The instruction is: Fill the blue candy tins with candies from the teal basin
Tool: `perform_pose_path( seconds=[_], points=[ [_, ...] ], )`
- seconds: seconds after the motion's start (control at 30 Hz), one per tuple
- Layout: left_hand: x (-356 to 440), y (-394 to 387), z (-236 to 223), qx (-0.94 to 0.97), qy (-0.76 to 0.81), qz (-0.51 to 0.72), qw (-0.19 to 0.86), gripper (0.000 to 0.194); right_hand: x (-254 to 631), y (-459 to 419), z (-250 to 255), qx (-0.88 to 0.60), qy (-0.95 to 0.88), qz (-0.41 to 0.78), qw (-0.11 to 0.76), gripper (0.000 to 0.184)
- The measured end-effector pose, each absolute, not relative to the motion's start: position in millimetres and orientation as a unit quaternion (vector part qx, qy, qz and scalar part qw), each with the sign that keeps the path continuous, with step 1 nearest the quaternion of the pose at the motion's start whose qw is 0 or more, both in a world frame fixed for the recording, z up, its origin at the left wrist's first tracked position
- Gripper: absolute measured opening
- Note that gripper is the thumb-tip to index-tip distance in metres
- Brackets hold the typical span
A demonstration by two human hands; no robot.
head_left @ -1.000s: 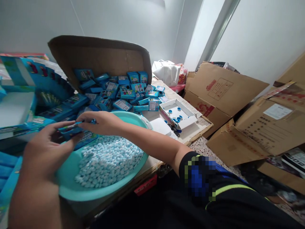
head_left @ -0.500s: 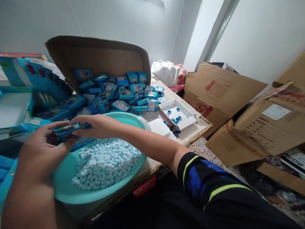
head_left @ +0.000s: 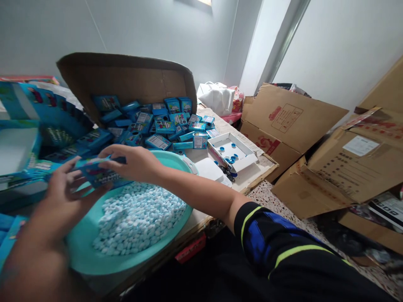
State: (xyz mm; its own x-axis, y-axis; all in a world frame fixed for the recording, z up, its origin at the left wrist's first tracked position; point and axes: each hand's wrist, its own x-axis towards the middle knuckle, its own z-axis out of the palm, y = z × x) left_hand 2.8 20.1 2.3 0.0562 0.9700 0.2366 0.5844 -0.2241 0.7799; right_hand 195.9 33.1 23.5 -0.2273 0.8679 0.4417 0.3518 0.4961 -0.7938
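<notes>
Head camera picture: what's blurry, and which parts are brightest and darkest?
Head view: the left hand looks smeared, the held blue box soft; head view: brightest at the apparent light, top edge; head view: nearly black below the table edge, bottom middle.

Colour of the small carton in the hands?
Small carton: mostly blue, with blurred printing; best in head view.

The held box (head_left: pixel 94 173) is blue, the basin (head_left: pixel 80 247) turquoise.
</notes>
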Motion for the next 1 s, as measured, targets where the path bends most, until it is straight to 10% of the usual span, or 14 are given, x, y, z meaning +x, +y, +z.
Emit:
perform_pose_path(
  seconds=[0.2,0.5,0.77,1.0],
  points=[
    [6,22,3,0.738,0.587,0.198,0.269,0.123,288,-6,41,-0.469,-0.583,0.124,0.652,0.029],
    [9,13,10,0.784,0.563,0.086,0.248,0.081,423,-80,-34,-0.637,-0.549,-0.005,0.541,0.025],
    [1,18,4,0.756,0.556,0.135,0.317,0.089,402,-84,-65,-0.627,-0.606,0.051,0.487,0.024],
    [5,9,6,0.773,0.55,0.111,0.296,0.085,411,-136,-105,-0.618,-0.405,-0.067,0.67,0.052]
  ],
)
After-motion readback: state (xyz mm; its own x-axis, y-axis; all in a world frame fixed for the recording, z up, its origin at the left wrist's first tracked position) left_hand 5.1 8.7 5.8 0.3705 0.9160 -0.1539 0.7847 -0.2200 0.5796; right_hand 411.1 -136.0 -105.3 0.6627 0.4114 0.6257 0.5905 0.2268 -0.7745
